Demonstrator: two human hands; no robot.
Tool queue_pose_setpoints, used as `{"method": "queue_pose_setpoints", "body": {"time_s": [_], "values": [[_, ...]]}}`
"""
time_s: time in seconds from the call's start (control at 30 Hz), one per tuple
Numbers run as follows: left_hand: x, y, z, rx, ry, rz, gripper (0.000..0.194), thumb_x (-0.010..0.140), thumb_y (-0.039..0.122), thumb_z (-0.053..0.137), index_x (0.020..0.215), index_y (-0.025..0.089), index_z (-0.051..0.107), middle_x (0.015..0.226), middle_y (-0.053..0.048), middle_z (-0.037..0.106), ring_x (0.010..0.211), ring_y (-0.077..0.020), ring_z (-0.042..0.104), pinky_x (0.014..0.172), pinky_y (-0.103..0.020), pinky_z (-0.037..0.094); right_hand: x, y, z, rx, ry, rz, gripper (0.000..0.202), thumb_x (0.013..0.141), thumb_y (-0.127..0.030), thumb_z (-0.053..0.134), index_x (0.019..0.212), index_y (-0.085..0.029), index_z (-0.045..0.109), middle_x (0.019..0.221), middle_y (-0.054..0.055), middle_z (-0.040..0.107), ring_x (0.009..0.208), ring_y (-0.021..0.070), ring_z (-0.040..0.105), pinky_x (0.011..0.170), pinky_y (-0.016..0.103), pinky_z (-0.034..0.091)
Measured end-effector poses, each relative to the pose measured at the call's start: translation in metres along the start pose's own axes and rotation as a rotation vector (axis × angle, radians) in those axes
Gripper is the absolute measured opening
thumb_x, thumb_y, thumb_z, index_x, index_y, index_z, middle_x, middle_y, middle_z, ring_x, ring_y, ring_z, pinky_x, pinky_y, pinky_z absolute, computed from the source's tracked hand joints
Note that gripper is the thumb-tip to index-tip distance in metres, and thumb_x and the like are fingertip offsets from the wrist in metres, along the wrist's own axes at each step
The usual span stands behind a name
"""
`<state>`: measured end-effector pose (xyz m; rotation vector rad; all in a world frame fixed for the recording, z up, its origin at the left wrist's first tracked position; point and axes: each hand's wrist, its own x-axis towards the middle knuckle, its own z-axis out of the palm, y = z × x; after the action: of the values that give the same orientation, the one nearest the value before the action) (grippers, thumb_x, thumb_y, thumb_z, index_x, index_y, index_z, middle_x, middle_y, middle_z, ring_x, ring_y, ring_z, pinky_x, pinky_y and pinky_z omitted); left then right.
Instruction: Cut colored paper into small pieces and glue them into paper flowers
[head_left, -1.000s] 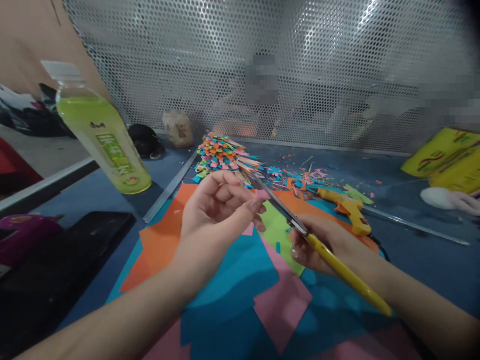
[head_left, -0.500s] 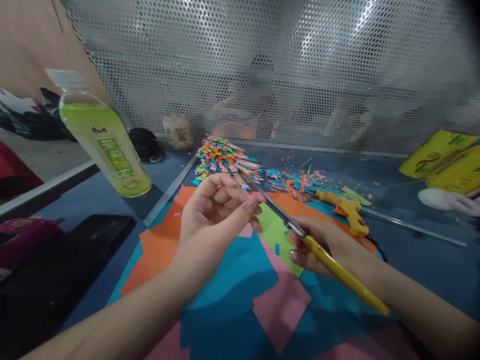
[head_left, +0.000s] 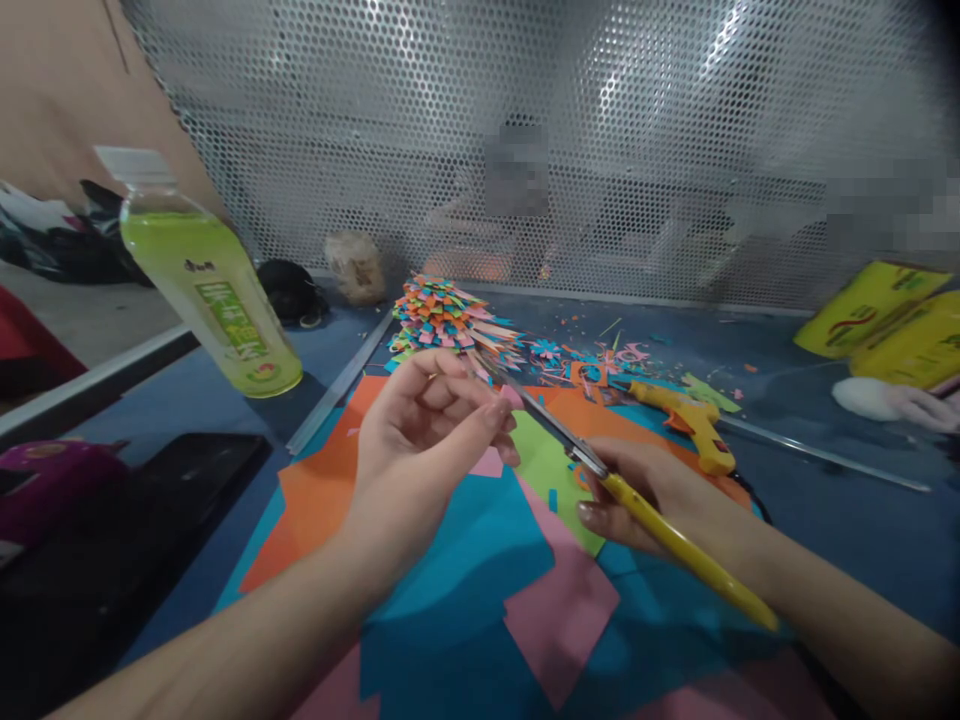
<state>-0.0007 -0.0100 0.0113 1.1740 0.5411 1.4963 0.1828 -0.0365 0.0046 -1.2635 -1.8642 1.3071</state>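
My left hand (head_left: 439, 420) is closed in a pinch, thumb against the fingertips, on a small piece of pink paper (head_left: 511, 397). Much of that piece is hidden by the fingers and the blades. A pair of yellow-handled scissors (head_left: 675, 535) is gripped in my right hand (head_left: 637, 490), its metal blades reaching up and left to the pinched fingertips. Beneath both hands lie overlapping sheets of coloured paper: blue (head_left: 472, 570), orange (head_left: 322, 490), green (head_left: 532, 445) and pink (head_left: 562, 610). Just beyond my left hand stands a cone (head_left: 439, 310) covered in coloured paper bits.
Paper scraps (head_left: 622, 350) litter the table's back. A yellow glue gun (head_left: 694, 425) lies right of them. On the left stand a green drink bottle (head_left: 217, 290) and a black phone-like slab (head_left: 150, 540). Yellow packets (head_left: 870, 310) lie far right, before a perforated metal panel (head_left: 637, 120).
Both hands stay nearly in place, with the left shifted very slightly. A small blue scrap now shows beside the blades, and more of the pink piece is visible at the left fingertips.
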Motion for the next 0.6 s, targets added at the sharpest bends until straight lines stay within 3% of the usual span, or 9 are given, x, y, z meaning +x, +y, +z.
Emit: {"method": "queue_pose_setpoints", "body": {"time_s": [0.6], "values": [[0.0008,0.0003,-0.0009,0.008,0.027,0.019,0.019,0.071,0.008,0.065,0.077,0.020,0.051,0.064,0.003,0.061,0.052,-0.0087,0.056,0.047,-0.020,0.049,0.0007,-0.0001,-0.0013,0.039,-0.047,-0.008,0.032,0.075,-0.043,0.063,0.073,-0.019,0.042,0.065,-0.006,0.031,0.056,0.0075,0.028,0.049,0.020,0.027]]}}
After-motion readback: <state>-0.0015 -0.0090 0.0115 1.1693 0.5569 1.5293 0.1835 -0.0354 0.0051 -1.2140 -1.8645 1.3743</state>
